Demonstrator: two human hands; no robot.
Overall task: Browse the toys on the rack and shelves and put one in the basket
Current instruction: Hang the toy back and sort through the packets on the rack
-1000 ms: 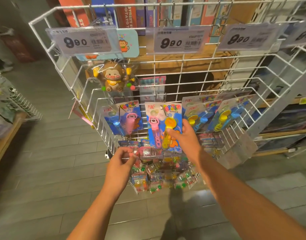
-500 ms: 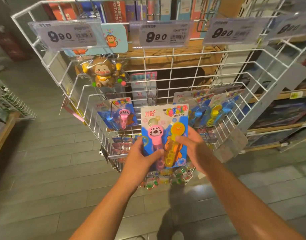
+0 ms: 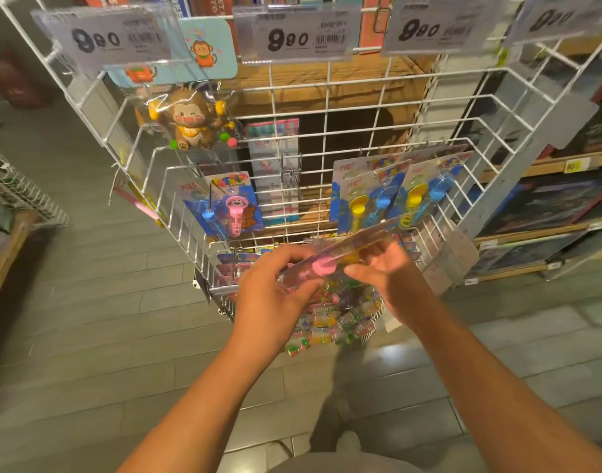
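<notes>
Both hands, left hand [image 3: 270, 295] and right hand [image 3: 390, 278], pinch a blurry flat carded pink toy pack [image 3: 330, 259] right in front of the white wire rack [image 3: 326, 138]. Clear plastic price tags [image 3: 294, 32] read 9.90, the pack's print is too tilted to read

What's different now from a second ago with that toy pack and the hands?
The toy pack has come off its hook on the wire rack and been tipped nearly flat. The left hand, earlier at the lower packs, now grips it together with the right hand. The monkey toy and price tags hang unchanged.
</notes>
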